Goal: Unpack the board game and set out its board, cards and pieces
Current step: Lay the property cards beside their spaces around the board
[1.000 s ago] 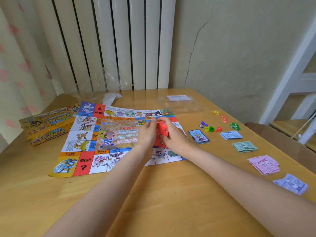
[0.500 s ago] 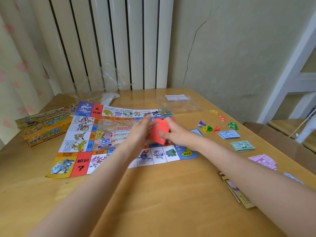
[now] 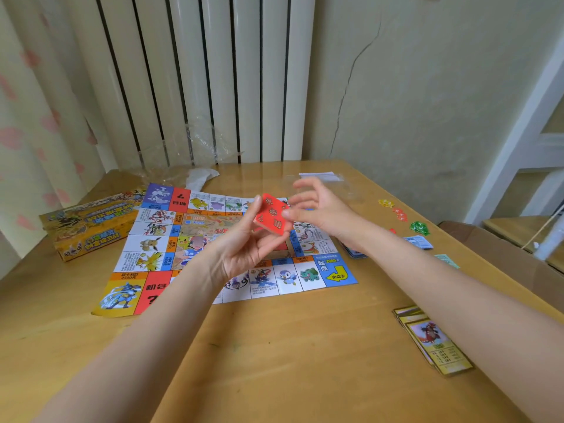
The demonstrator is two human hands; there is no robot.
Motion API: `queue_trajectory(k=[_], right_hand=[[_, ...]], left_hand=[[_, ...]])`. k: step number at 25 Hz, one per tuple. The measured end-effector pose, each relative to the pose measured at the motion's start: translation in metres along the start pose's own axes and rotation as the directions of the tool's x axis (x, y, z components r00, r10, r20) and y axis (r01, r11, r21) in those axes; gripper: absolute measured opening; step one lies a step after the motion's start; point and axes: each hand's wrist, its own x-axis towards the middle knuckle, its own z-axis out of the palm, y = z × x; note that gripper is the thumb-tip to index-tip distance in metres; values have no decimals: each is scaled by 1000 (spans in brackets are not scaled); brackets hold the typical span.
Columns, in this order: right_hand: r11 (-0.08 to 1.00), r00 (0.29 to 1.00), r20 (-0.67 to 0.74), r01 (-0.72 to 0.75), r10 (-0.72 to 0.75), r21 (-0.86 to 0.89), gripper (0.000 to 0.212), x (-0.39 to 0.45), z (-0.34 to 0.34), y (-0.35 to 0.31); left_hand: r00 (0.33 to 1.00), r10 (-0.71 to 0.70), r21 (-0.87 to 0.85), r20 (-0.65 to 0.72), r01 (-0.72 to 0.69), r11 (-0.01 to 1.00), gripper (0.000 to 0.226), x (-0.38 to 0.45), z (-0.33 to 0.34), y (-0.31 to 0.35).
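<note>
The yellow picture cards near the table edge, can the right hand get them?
Probably yes. The yellow picture cards lie uncovered beside the right forearm, with nothing on top of them. The right hand is up by the red card deck, held in the left hand, so it would have to pull back.

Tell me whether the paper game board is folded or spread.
Spread. The colourful paper game board lies open and flat on the wooden table, printed squares showing along all its edges.
</note>
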Motion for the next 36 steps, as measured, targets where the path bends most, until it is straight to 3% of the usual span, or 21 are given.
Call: queue_trajectory(k=[1, 5, 10, 14, 17, 20, 21, 22, 23, 24, 25, 26, 27, 28, 29, 36], right_hand=[[996, 998, -19, 63, -65, -69, 51, 1, 0, -2], [882, 967, 128, 252, -219, -399, 42, 8, 14, -9], [926, 945, 202, 301, -258, -228, 39, 21, 12, -26], [959, 933, 256, 275, -252, -61, 35, 28, 13, -28], [960, 909, 360, 262, -209, -104, 36, 37, 10, -30], [943, 915, 365, 262, -174, -207, 35, 51, 12, -24], [937, 922, 357, 248, -150, -246, 35, 56, 11, -19], [923, 929, 353, 228, -111, -310, 34, 62, 10, -13], [890, 933, 356, 208, -55, -407, 33, 68, 8, -6], [834, 929, 371, 198, 9, -515, 33, 72, 6, 1], [768, 917, 392, 203, 67, -607, 33, 76, 7, 8], [704, 905, 412, 224, 106, -674, 33, 77, 9, 14], [650, 896, 426, 251, 124, -717, 34, 78, 13, 17], [613, 891, 435, 274, 128, -741, 35, 79, 17, 19], [596, 890, 438, 285, 126, -751, 35, 79, 20, 20], [578, 869, 475, 318, 141, -752, 36, 70, 25, 18]], left_hand=[[999, 13, 5, -33, -13, 1000, 45, 2, -1, 2], [999, 41, 159, -27, -36, 987, 44, 0, 7, 6], [995, 83, 53, 64, -86, 995, 61, -4, -2, 23], [987, 156, -20, 42, -155, 988, 38, 0, -7, 34], [990, 135, 16, 37, -136, 991, 36, 0, -12, 37], [994, 110, 25, 11, -110, 994, 31, 2, -17, 34], [991, 126, 106, -45, -121, 987, 30, 5, -19, 34], [977, 172, 307, -126, -126, 943, 33, 9, -22, 35], [950, 252, 625, -183, -86, 776, 39, 11, -28, 38], [929, 327, 898, -173, 12, 439, 47, 12, -34, 38], [942, 315, 994, -112, 104, 43, 55, 12, -40, 37], [972, 220, 954, -81, 140, -267, 63, 11, -45, 34], [989, 96, 879, -114, 146, -454, 69, 10, -48, 30], [986, 7, 826, -165, 142, -546, 72, 7, -49, 26], [979, -38, 805, -200, 141, -577, 74, 6, -50, 23], [967, -38, 805, -250, 186, -564, 77, -12, -37, 13]])
